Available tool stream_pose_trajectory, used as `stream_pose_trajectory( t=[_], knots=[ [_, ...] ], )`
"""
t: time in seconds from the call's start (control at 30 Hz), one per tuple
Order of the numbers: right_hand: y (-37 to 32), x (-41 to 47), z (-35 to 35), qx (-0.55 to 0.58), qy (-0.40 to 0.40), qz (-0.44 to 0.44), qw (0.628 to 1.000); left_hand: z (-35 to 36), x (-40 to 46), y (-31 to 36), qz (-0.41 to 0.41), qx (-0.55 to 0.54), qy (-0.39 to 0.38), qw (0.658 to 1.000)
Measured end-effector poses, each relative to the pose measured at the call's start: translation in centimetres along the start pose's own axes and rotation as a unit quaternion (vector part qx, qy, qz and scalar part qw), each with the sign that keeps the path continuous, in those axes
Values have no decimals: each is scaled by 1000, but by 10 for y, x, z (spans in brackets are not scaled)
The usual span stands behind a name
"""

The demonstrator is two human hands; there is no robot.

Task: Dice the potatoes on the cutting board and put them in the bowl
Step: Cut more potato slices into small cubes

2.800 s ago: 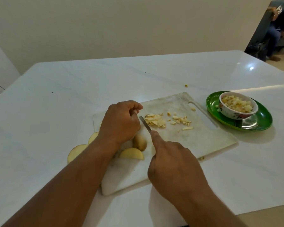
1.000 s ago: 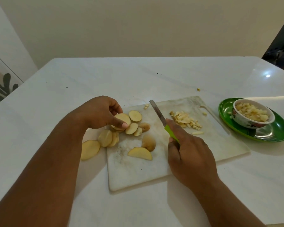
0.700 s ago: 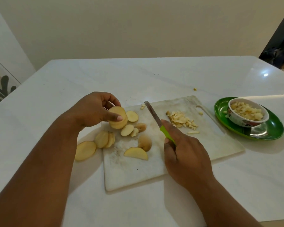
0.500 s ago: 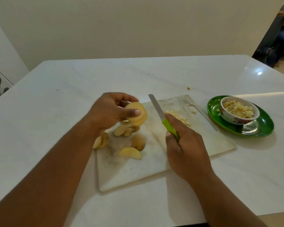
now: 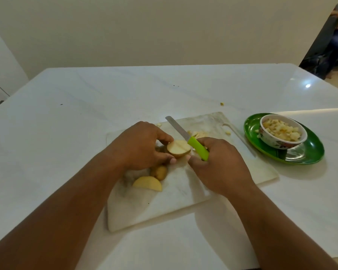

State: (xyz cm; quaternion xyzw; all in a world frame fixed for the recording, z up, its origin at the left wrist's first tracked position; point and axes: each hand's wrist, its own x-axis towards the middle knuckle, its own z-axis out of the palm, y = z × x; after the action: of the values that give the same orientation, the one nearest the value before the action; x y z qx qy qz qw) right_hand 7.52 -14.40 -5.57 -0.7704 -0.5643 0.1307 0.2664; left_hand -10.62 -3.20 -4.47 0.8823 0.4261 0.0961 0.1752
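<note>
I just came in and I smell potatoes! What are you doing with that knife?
A person is dicing potatoes. The left hand holds a stack of potato slices on the cutting board, and the right hand grips a green-handled knife beside it. More slices wait on the board. The bowl on the green plate already holds diced pieces.

The knife [image 5: 185,138] has a bright lime-green handle and a plain silver-grey blade, and the board [image 5: 183,195] is white with grey-brown smudges. The potato [image 5: 179,148] slices show pale yellow flesh rimmed with tan-brown skin (the dice in the bowl [image 5: 282,141] are the same pale yellow), and the bowl is white outside with a red-and-green floral print. It sits on a glossy deep-green plate [image 5: 308,152], on a white table [image 5: 66,117] faintly veined in grey, before a cream wall [image 5: 164,30].
</note>
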Motion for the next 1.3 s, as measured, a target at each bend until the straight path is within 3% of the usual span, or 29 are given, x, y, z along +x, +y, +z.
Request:
stream_pose_trajectory(
  t=[0.23,0.43,0.63,0.97,1.13,1.3],
  knots=[
    [-2,18,12,26,-18,-2,999,6,-4,-6,-13,-104,40,994],
    [-1,22,16,36,-28,-3,999,7,-7,1,-16,-47,75,996],
    [2,20,19,27,-12,-25,999,11,-8,4,-12,-87,83,993],
    [3,21,23,17,2,-29,999,17,-7,8,21,-28,98,995],
    [-6,26,20,37,-26,-16,999,12,-4,3,0,19,98,995],
    [-18,34,21,67,-56,-35,996,5,-2,-16,-17,-26,101,994]
  ],
)
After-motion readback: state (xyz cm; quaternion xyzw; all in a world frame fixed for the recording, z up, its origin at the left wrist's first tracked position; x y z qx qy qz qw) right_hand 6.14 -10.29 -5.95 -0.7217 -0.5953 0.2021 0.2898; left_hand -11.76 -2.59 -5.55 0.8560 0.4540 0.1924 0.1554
